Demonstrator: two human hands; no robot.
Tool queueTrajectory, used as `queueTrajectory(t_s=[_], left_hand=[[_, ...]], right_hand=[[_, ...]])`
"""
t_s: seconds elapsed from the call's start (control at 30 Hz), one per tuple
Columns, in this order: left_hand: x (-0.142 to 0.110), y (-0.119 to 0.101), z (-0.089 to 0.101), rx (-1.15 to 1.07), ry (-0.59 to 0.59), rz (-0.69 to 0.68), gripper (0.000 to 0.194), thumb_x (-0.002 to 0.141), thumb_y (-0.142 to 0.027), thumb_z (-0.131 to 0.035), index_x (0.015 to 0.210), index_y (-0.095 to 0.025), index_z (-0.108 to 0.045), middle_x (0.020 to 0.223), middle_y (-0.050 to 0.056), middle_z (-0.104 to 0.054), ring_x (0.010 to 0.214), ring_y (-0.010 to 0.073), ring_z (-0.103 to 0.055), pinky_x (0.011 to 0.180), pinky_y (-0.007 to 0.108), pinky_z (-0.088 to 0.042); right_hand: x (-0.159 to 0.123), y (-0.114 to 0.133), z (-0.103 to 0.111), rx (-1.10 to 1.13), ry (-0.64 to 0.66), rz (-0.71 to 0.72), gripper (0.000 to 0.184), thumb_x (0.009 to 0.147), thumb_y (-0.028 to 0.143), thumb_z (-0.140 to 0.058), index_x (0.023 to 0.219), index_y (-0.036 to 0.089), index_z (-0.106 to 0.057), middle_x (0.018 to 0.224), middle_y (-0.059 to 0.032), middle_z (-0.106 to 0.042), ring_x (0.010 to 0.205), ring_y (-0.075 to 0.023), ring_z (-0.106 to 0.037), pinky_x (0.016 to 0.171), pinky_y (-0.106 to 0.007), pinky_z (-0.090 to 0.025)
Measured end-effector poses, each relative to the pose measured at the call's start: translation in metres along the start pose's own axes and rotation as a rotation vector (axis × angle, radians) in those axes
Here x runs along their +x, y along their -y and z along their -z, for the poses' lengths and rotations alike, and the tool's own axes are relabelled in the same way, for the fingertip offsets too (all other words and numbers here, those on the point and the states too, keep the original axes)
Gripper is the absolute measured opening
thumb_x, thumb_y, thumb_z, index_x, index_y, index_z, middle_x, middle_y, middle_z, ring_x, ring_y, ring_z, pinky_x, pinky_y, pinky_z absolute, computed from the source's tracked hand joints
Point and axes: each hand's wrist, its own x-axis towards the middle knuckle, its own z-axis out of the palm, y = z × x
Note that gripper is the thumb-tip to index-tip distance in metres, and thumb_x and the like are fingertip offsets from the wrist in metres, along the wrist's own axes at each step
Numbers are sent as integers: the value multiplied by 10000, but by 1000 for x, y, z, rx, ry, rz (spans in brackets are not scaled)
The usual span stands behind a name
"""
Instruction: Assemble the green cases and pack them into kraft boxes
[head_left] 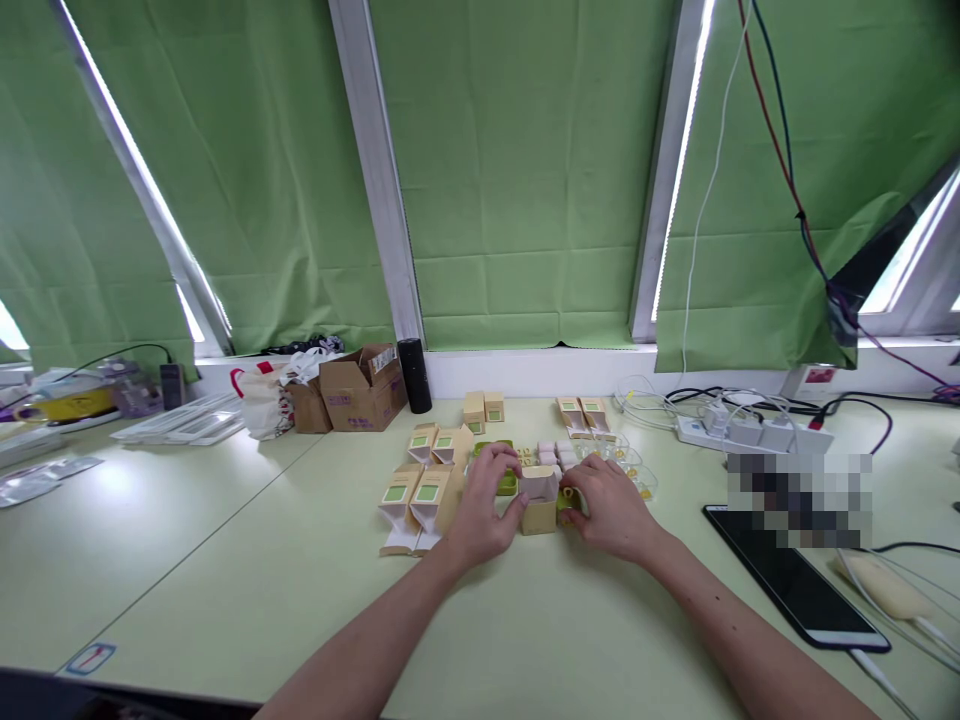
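Note:
A small kraft cardboard box (538, 517) stands upright on the table between my hands, its white-lined flaps raised. My left hand (484, 510) is curled at its left side, thumb and forefinger against the box edge. At the right side of the box, my right hand (611, 507) has bent fingers around a small green piece (568, 500) with a yellowish part, partly hidden by the fingers. Behind the left fingers lies a green tray (507, 484), mostly covered. Pale pink pieces (547, 453) sit just beyond the box, and clear round cases (636, 473) are behind my right hand.
Several open kraft boxes (427, 496) with green labels lie left of my hands; others (583, 416) are farther back. A brown carton (364, 390) and black cylinder (414, 376) stand by the wall. To the right are a power strip (750, 437), cables and a black tablet (795, 575).

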Motion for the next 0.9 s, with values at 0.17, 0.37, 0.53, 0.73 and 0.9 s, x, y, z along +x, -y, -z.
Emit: queueTrajectory(t_s=[0.17, 0.37, 0.53, 0.73, 0.9], left_hand=[[-1, 2, -3, 35, 17, 7, 125, 936, -220, -603, 917, -210, -727, 1303, 130, -607, 1268, 294, -583, 1097, 455, -472], [-1, 15, -13, -13, -33, 168, 211, 958, -294, -618, 1107, -206, -739, 1231, 129, -729, 1183, 297, -670, 1061, 456, -519], [2, 18, -13, -210, -29, 292, 353, 924, -275, -652, 1266, -192, -684, 1255, 127, -728, 1124, 267, -677, 1023, 408, -532], [5, 24, -12, -444, -6, 424, 476, 831, -240, -685, 1302, -177, -658, 1273, 142, -709, 1180, 286, -644, 974, 376, -500], [7, 22, -12, -596, 19, 523, 550, 726, -186, -645, 1275, -156, -648, 1033, 92, -750, 930, 221, -678, 827, 311, -484]], right_hand=[[0, 0, -1, -3, -6, 6, 172, 776, 194, -759, 939, 218, -709, 925, -62, -759, 983, -295, -632, 819, -390, -411], [0, 0, -1, -8, -9, 11, 169, 773, 196, -762, 933, 220, -712, 932, -57, -763, 976, -287, -641, 821, -385, -406], [0, 0, 0, -18, 7, 11, 170, 795, 218, -752, 962, 227, -721, 954, -56, -773, 995, -289, -637, 836, -389, -399], [0, 2, 4, -19, 47, -1, 183, 809, 215, -733, 991, 227, -724, 978, -59, -779, 1000, -288, -617, 847, -395, -397], [-1, 1, 5, -22, 67, -8, 225, 795, 248, -769, 1014, 231, -719, 1000, -60, -779, 1038, -294, -614, 876, -398, -397]])
